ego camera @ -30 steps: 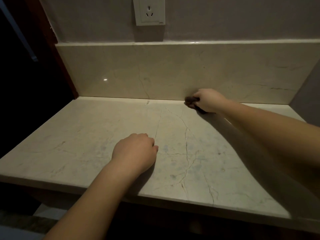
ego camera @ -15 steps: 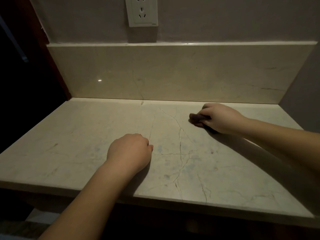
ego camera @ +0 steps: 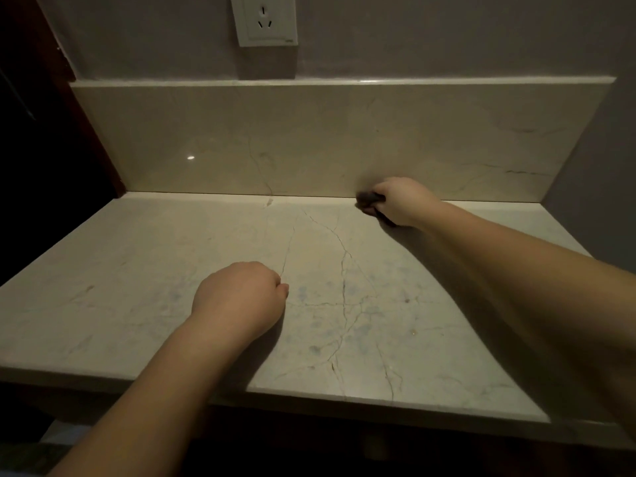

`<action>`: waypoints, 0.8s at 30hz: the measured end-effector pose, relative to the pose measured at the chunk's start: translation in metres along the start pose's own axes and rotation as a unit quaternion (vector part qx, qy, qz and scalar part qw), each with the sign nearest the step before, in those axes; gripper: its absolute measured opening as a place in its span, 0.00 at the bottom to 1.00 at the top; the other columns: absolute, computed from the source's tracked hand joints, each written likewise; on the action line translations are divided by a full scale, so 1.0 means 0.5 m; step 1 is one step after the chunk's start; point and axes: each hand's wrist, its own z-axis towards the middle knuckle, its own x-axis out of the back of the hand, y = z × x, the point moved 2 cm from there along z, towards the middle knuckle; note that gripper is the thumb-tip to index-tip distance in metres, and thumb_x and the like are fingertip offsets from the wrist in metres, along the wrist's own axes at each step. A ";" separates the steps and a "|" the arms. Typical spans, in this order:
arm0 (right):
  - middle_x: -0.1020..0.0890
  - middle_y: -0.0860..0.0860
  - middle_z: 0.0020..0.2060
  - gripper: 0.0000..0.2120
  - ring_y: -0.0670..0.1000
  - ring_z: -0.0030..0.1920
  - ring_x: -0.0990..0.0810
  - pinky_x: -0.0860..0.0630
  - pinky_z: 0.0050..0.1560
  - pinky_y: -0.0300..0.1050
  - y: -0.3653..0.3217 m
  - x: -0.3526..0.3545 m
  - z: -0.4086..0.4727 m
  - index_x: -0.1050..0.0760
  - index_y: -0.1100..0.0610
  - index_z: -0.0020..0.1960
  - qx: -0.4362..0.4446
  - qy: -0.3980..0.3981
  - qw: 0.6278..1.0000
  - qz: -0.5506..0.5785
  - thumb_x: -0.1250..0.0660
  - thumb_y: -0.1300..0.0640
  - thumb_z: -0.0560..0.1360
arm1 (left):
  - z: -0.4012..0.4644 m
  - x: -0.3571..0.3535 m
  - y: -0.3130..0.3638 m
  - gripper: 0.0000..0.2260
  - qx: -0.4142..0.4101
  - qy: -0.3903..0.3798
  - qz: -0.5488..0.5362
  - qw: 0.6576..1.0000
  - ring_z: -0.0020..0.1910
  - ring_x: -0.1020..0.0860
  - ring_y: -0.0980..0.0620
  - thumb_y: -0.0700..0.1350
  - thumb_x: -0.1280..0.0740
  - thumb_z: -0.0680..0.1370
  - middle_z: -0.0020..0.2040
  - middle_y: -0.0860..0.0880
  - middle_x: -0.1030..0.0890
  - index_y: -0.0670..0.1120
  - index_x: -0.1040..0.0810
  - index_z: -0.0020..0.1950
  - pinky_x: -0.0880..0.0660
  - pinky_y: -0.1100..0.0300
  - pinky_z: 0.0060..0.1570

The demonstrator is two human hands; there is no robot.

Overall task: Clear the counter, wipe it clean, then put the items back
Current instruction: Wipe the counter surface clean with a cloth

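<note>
The pale marble counter (ego camera: 137, 287) fills the view, bare except for my hands. My right hand (ego camera: 401, 199) is at the back of the counter, right against the backsplash, closed around a small dark cloth (ego camera: 367, 200) that presses on the surface; only the cloth's front end shows past my fingers. My left hand (ego camera: 241, 297) rests as a closed fist on the middle of the counter, holding nothing that I can see.
A marble backsplash (ego camera: 275, 139) runs along the back, with a white wall socket (ego camera: 263, 20) above it. A dark wooden frame (ego camera: 79, 108) borders the left end. A grey side wall (ego camera: 605, 166) closes the right end. The counter's front edge (ego camera: 344, 401) is near me.
My right hand with the cloth pulled forward from the backsplash, then pushed back to it. My left fist has stayed in place.
</note>
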 end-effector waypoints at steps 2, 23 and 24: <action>0.22 0.52 0.55 0.13 0.57 0.56 0.25 0.33 0.46 0.44 -0.012 0.019 -0.044 0.22 0.51 0.60 0.028 -0.042 0.998 0.022 0.39 0.54 0.78 | 0.000 0.001 0.001 0.17 0.003 -0.001 -0.003 1.000 0.47 0.23 0.50 0.54 0.47 0.82 0.49 0.52 0.20 0.52 0.19 0.55 0.25 0.56 0.44; 0.19 0.51 0.52 0.13 0.51 0.47 0.27 0.35 0.43 0.42 0.065 0.057 -0.116 0.21 0.48 0.58 -0.045 -0.059 0.996 0.056 0.35 0.55 0.75 | -0.022 0.016 0.010 0.17 -0.019 0.002 0.007 1.000 0.54 0.23 0.51 0.54 0.47 0.83 0.57 0.52 0.21 0.52 0.22 0.63 0.25 0.56 0.51; 0.19 0.49 0.52 0.13 0.50 0.47 0.27 0.34 0.44 0.42 0.052 0.062 -0.136 0.21 0.48 0.58 -0.036 -0.067 0.995 0.068 0.34 0.55 0.75 | -0.022 0.016 0.010 0.18 -0.018 0.004 0.007 1.000 0.55 0.23 0.50 0.54 0.47 0.83 0.58 0.52 0.21 0.52 0.23 0.64 0.25 0.55 0.52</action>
